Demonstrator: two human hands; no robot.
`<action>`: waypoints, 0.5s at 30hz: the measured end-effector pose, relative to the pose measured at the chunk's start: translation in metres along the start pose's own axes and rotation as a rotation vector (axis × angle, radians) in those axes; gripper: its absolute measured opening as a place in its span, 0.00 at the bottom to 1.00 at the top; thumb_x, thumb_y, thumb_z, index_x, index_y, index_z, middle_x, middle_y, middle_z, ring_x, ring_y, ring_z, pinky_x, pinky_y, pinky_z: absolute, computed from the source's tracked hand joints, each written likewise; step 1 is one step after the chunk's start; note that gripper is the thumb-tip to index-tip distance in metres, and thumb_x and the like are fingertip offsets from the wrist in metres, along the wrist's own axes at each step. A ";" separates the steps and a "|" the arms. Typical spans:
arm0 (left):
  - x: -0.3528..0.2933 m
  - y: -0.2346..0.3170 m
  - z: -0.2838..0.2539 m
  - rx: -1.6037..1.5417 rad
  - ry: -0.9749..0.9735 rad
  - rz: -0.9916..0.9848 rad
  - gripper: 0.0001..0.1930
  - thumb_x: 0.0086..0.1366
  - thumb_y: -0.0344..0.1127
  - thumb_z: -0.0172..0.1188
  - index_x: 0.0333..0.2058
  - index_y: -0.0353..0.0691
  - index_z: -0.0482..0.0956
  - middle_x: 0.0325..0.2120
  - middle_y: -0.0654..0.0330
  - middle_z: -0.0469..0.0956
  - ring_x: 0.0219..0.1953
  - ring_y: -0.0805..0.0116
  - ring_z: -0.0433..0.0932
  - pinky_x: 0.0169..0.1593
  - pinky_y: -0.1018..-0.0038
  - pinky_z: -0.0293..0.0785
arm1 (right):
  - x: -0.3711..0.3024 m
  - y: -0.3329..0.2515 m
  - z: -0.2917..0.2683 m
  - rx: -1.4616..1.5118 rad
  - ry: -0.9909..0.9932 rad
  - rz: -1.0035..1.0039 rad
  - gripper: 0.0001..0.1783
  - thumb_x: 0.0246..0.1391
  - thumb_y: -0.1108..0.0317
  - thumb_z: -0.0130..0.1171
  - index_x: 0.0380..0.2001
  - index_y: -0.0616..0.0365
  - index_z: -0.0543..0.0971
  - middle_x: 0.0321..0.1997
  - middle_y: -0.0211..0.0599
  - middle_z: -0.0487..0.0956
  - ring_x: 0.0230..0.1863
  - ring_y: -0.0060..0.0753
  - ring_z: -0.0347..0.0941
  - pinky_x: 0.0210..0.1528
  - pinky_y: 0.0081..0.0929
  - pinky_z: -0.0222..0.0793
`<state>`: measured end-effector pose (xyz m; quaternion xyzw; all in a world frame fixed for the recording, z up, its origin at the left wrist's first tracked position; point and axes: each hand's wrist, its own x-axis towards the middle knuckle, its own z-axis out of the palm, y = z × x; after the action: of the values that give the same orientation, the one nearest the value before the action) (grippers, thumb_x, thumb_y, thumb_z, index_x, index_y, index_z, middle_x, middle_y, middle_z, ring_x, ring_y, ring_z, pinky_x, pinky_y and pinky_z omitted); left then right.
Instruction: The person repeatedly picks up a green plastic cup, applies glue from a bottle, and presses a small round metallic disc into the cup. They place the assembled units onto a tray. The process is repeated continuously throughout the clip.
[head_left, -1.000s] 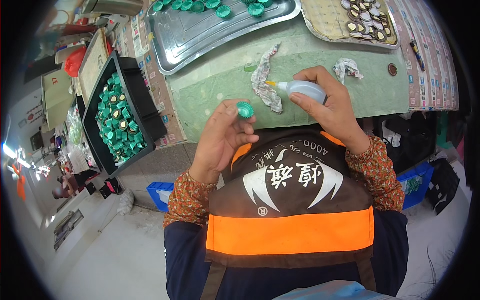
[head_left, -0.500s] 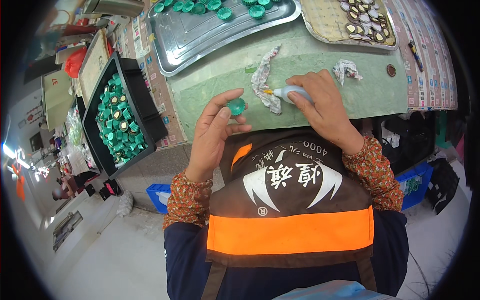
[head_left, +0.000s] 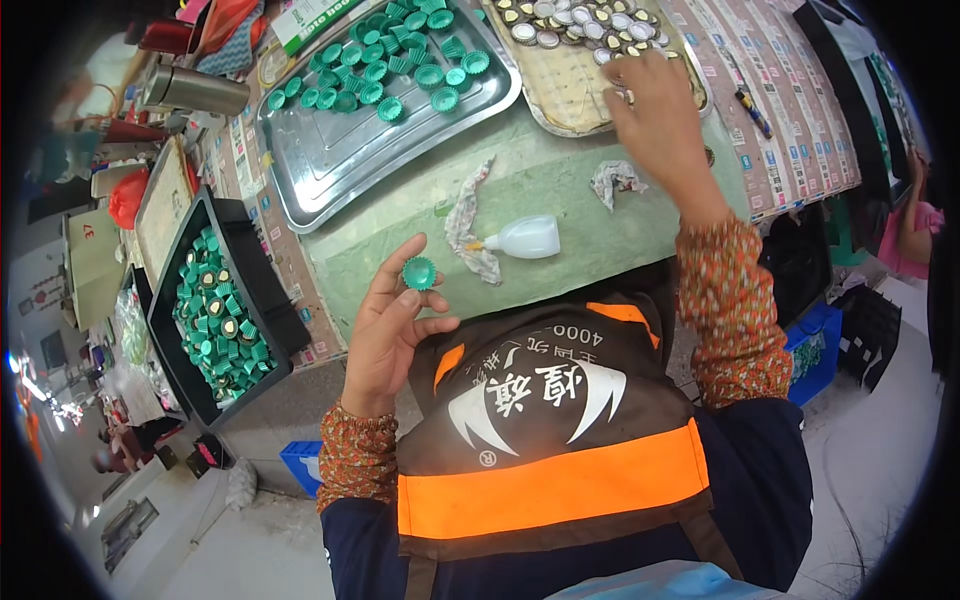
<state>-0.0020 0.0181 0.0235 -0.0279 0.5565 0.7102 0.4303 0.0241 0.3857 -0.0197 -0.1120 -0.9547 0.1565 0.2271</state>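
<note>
My left hand (head_left: 385,325), above the table's near edge, pinches a small green fluted cup (head_left: 419,273) between thumb and fingers, its hollow side facing up. My right hand (head_left: 655,125) reaches over the metal tray (head_left: 570,125) at the far right, its fingers down at the small round brown-and-white pieces (head_left: 575,22). Its thumb and forefinger look apart; the other fingertips are partly hidden. A translucent squeeze bottle (head_left: 528,238) with a yellow tip lies on the green table cover, its nozzle on a crumpled cloth strip (head_left: 464,225).
A metal tray (head_left: 330,180) of green cups stands far left. Left of the table, a black crate (head_left: 285,330) holds many green cups, some with brown-and-cream pieces. A crumpled tissue (head_left: 615,182) and a marker pen (head_left: 752,112) lie on the right. Another person's arm (head_left: 912,225) shows far right.
My right hand has let go of the squeeze bottle, now lying on the table, and moved up to the tray of round pieces. My left hand still holds the green cup. The view has shifted.
</note>
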 end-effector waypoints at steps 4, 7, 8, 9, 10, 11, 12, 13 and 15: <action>0.001 0.000 0.004 0.012 -0.009 -0.006 0.30 0.74 0.34 0.53 0.71 0.39 0.56 0.47 0.56 0.73 0.44 0.73 0.78 0.46 0.70 0.87 | 0.026 0.037 0.017 -0.172 -0.028 0.091 0.19 0.51 0.65 0.64 0.47 0.54 0.81 0.42 0.46 0.76 0.49 0.53 0.71 0.52 0.46 0.70; 0.004 -0.001 0.006 -0.023 -0.022 -0.027 0.29 0.73 0.34 0.53 0.70 0.42 0.59 0.46 0.59 0.73 0.43 0.74 0.77 0.48 0.69 0.86 | 0.023 0.035 0.024 -0.037 -0.087 0.064 0.19 0.50 0.65 0.64 0.47 0.55 0.81 0.42 0.46 0.76 0.50 0.52 0.71 0.53 0.45 0.70; 0.004 -0.002 0.006 -0.025 -0.026 -0.029 0.28 0.74 0.35 0.53 0.70 0.42 0.59 0.45 0.59 0.73 0.43 0.75 0.77 0.48 0.69 0.85 | 0.022 0.029 0.026 0.035 -0.108 0.042 0.19 0.51 0.65 0.64 0.47 0.55 0.81 0.42 0.46 0.76 0.50 0.52 0.71 0.53 0.45 0.70; 0.006 -0.003 0.006 -0.027 -0.031 -0.031 0.28 0.74 0.35 0.53 0.70 0.42 0.59 0.45 0.60 0.73 0.43 0.75 0.77 0.48 0.69 0.85 | 0.021 0.024 0.029 0.054 -0.082 0.013 0.18 0.51 0.66 0.63 0.46 0.55 0.82 0.41 0.45 0.76 0.50 0.51 0.71 0.54 0.44 0.69; 0.006 -0.003 0.006 -0.028 -0.038 -0.034 0.28 0.74 0.36 0.53 0.70 0.42 0.60 0.44 0.61 0.73 0.43 0.75 0.77 0.48 0.69 0.85 | 0.020 0.022 0.030 0.069 -0.087 0.003 0.17 0.51 0.66 0.63 0.46 0.54 0.82 0.41 0.44 0.76 0.49 0.51 0.70 0.54 0.44 0.69; 0.006 -0.003 0.006 -0.019 -0.038 -0.036 0.28 0.74 0.37 0.52 0.70 0.42 0.60 0.44 0.61 0.73 0.42 0.76 0.77 0.48 0.69 0.85 | 0.019 0.020 0.031 0.083 -0.091 -0.007 0.16 0.51 0.66 0.62 0.45 0.54 0.82 0.42 0.44 0.77 0.49 0.51 0.70 0.54 0.43 0.69; 0.006 -0.004 0.006 -0.010 -0.039 -0.038 0.28 0.74 0.37 0.52 0.70 0.42 0.60 0.44 0.62 0.74 0.42 0.76 0.76 0.49 0.69 0.84 | 0.018 0.019 0.031 0.098 -0.095 -0.017 0.15 0.52 0.67 0.62 0.45 0.54 0.83 0.42 0.43 0.77 0.49 0.50 0.70 0.54 0.43 0.69; 0.007 -0.004 0.006 -0.002 -0.043 -0.037 0.28 0.74 0.38 0.52 0.70 0.42 0.60 0.43 0.62 0.74 0.42 0.76 0.76 0.49 0.69 0.84 | 0.018 0.019 0.029 0.149 -0.090 -0.021 0.14 0.52 0.68 0.62 0.44 0.54 0.83 0.42 0.43 0.77 0.49 0.49 0.71 0.54 0.42 0.68; 0.006 -0.002 0.006 0.006 -0.037 -0.041 0.28 0.74 0.38 0.53 0.70 0.42 0.60 0.43 0.62 0.74 0.42 0.76 0.76 0.49 0.69 0.84 | 0.018 0.021 0.025 0.252 -0.078 -0.030 0.12 0.52 0.69 0.61 0.42 0.56 0.83 0.42 0.42 0.79 0.48 0.47 0.71 0.54 0.41 0.67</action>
<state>-0.0023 0.0270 0.0213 -0.0250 0.5500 0.7000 0.4548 0.0002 0.4044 -0.0411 -0.0620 -0.9372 0.2760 0.2041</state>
